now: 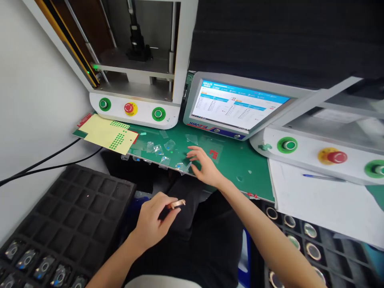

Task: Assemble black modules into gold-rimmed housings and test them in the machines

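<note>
My left hand [153, 220] is closed in a pinch on a small copper-coloured ring part [177, 204], held over my lap below the table edge. My right hand [204, 164] reaches onto the green mat [240, 160] with fingers spread and curved, fingertips at a clear plastic film piece [182, 167] near the front edge. Several more clear film scraps [159, 150] lie scattered to its left.
A black compartment tray [75, 216] sits at the left with parts in its near cells. Another tray of round rings [312, 240] is at lower right. A yellow sheet with green dots [111, 134], a touchscreen [237, 106], two button-fronted machines [132, 108] [330, 156], papers and a pen [324, 178] surround the mat.
</note>
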Demonstrator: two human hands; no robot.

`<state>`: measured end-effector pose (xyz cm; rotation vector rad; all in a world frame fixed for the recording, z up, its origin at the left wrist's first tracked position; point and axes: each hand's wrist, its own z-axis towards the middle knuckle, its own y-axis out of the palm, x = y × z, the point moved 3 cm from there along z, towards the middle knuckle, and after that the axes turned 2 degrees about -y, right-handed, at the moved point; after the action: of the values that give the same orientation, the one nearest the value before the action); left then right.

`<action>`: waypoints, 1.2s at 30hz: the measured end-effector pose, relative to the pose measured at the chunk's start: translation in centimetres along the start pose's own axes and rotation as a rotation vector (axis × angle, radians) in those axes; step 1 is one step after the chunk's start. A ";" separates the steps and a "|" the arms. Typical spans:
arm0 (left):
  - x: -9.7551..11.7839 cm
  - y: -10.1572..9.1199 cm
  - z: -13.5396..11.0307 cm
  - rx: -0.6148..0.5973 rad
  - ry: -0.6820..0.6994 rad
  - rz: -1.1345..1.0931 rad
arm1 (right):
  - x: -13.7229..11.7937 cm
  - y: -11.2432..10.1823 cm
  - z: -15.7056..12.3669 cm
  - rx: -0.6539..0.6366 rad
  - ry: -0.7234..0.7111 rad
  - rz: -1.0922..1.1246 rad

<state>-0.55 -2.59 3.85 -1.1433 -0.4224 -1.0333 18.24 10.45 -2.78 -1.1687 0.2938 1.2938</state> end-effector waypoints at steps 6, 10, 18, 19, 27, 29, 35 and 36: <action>-1.1 1.1 -0.4 -0.047 -0.286 -0.200 | 1.5 0.7 0.8 -0.155 0.030 -0.038; -1.5 2.4 -0.7 -0.095 -0.596 -0.587 | 1.8 -0.8 0.0 -0.096 0.078 -0.063; -0.3 3.9 -0.8 -0.119 -0.860 -0.893 | 0.8 -1.4 -0.5 -0.076 0.085 -0.057; -0.1 4.1 -0.9 -0.118 -0.850 -0.894 | 0.7 -0.8 -0.2 -0.102 0.078 -0.051; -0.3 3.6 -1.3 -0.074 -0.808 -0.804 | 0.5 1.0 1.8 -0.135 0.109 -0.023; -0.2 3.3 -1.1 -0.063 -0.822 -0.740 | 0.0 0.0 1.3 -0.074 0.136 -0.003; 0.8 3.4 -0.9 -0.074 -0.874 -0.806 | -4.1 -4.8 -3.6 0.259 0.266 0.089; 1.0 3.7 -0.9 -0.079 -0.887 -0.851 | -5.4 -5.3 -4.8 0.314 0.287 0.118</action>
<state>2.85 -3.69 2.27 -1.5004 -1.6900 -1.2029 23.01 4.31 1.79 -1.0761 0.7589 1.1289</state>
